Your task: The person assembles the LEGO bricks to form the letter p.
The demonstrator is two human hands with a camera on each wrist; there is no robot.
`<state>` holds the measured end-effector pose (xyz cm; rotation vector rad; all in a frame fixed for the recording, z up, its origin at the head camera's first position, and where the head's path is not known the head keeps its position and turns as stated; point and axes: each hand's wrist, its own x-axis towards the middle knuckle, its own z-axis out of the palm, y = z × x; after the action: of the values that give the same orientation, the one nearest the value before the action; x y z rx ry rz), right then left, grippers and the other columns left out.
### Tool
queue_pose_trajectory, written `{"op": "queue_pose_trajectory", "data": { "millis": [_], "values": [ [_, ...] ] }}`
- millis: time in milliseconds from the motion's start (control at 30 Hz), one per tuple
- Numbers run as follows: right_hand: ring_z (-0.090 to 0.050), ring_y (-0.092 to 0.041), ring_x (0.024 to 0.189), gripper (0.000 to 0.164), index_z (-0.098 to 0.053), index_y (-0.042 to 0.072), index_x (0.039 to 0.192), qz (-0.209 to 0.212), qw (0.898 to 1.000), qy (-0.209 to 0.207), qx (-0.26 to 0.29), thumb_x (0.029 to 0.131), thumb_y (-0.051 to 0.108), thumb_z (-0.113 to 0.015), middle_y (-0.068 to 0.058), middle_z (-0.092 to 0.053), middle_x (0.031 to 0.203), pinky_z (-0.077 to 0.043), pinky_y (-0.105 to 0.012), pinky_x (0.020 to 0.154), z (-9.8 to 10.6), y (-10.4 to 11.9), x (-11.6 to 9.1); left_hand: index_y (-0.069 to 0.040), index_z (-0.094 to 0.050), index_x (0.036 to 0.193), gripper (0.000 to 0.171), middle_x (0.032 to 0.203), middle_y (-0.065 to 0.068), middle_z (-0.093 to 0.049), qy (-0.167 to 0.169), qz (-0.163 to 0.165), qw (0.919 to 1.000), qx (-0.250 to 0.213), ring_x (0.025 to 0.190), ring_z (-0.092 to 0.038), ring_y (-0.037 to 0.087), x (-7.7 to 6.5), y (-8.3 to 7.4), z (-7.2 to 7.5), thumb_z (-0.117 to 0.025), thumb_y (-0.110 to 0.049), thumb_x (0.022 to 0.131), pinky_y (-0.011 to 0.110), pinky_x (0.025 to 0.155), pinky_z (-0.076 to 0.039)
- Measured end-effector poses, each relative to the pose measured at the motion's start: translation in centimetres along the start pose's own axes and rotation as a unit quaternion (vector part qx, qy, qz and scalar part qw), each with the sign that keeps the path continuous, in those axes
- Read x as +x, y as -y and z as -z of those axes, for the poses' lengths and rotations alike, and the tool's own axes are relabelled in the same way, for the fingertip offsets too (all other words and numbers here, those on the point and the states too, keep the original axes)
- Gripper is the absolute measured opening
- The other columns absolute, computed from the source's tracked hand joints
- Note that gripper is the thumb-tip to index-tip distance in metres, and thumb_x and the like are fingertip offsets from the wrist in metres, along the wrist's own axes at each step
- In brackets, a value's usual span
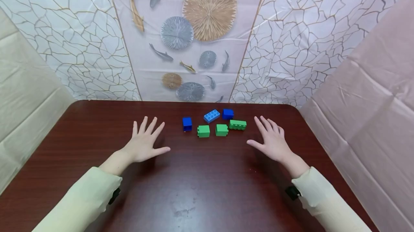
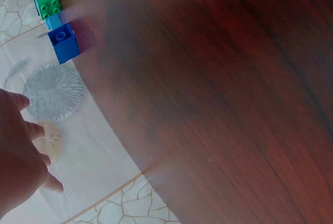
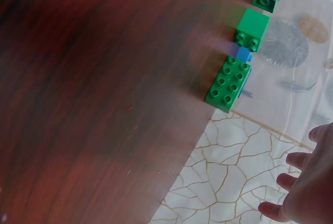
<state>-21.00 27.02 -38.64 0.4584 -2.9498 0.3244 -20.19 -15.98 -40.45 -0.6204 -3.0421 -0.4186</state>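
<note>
Both hands hover over the table with fingers spread, holding nothing. My left hand (image 1: 142, 145) is left of the bricks, nearest a dark blue brick (image 1: 187, 124) whose hollow underside shows in the left wrist view. Over on the other side, my right hand (image 1: 273, 142) is closest to a long green brick (image 1: 237, 125), its studs facing the person. Two smaller green bricks, the left one (image 1: 203, 131) and the right one (image 1: 221, 130), lie on their sides between the hands. Behind them are a light blue studded brick (image 1: 211, 116) and another dark blue brick (image 1: 228, 114).
The dark brown wooden table (image 1: 184, 189) has its far edge just behind the bricks. A patterned cloth (image 1: 210, 66) with fish and round motifs hangs there. Plain pale cloths flank the table, the left one (image 1: 29, 88) and the right one (image 1: 365, 99).
</note>
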Motion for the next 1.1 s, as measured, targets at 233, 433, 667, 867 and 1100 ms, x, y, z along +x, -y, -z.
{"op": "queue_pose_trajectory", "data": {
  "millis": [233, 433, 667, 867, 1100],
  "values": [
    [-0.017, -0.041, 0.137, 0.092, -0.018, 0.013, 0.150, 0.008, 1.000, 0.013, 0.021, 0.081, 0.056, -0.062, -0.019, -0.023, 0.152, -0.015, -0.063, 0.105, -0.3, 1.5, 1.5, -0.011, -0.022, 0.149, 0.087, 0.155, 0.022, -0.013, 0.016, 0.015, 0.9996, -0.018, 0.141, 0.001, 0.049, 1.5, -0.4, -0.2, -0.053, -0.060, 0.084, 0.071, 0.104, 0.006],
    [-0.019, -0.037, 0.139, 0.095, -0.023, 0.013, 0.149, 0.026, 0.999, 0.019, 0.031, 0.077, 0.056, -0.067, -0.016, -0.029, 0.151, -0.011, -0.063, 0.108, -0.9, 3.4, 3.2, -0.008, -0.023, 0.148, 0.089, 0.153, 0.021, -0.022, 0.025, 0.053, 0.9969, -0.053, 0.139, -0.016, 0.045, 3.5, -1.1, -0.4, -0.052, -0.062, 0.084, 0.066, 0.109, -0.008],
    [-0.025, -0.035, 0.137, 0.091, -0.033, 0.010, 0.144, 0.045, 0.997, 0.027, 0.049, 0.074, 0.055, -0.071, -0.014, -0.041, 0.144, -0.011, -0.063, 0.109, -1.5, 5.7, 5.3, -0.001, -0.029, 0.144, 0.082, 0.143, 0.024, -0.037, 0.034, 0.103, 0.9892, -0.098, 0.130, -0.037, 0.041, 5.8, -2.0, -0.7, -0.053, -0.056, 0.087, 0.055, 0.102, -0.037],
    [-0.031, -0.034, 0.133, 0.082, -0.043, 0.010, 0.139, 0.057, 0.996, 0.035, 0.063, 0.074, 0.050, -0.073, -0.013, -0.047, 0.139, -0.015, -0.062, 0.109, -2.4, 7.4, 6.8, -0.001, -0.031, 0.142, 0.078, 0.141, 0.023, -0.040, 0.035, 0.144, 0.9809, -0.126, 0.126, -0.043, 0.038, 7.2, -2.5, -1.3, -0.053, -0.053, 0.088, 0.053, 0.098, -0.042],
    [-0.035, -0.032, 0.129, 0.077, -0.047, 0.012, 0.136, 0.066, 0.995, 0.058, 0.050, 0.074, 0.048, -0.074, -0.012, -0.049, 0.136, -0.017, -0.062, 0.108, -4.3, 8.6, 7.6, 0.000, -0.033, 0.140, 0.078, 0.137, 0.020, -0.047, 0.037, 0.171, 0.9734, -0.148, 0.121, -0.050, 0.033, 9.1, -3.4, -2.6, -0.052, -0.055, 0.087, 0.048, 0.096, -0.045]
  ]
}}
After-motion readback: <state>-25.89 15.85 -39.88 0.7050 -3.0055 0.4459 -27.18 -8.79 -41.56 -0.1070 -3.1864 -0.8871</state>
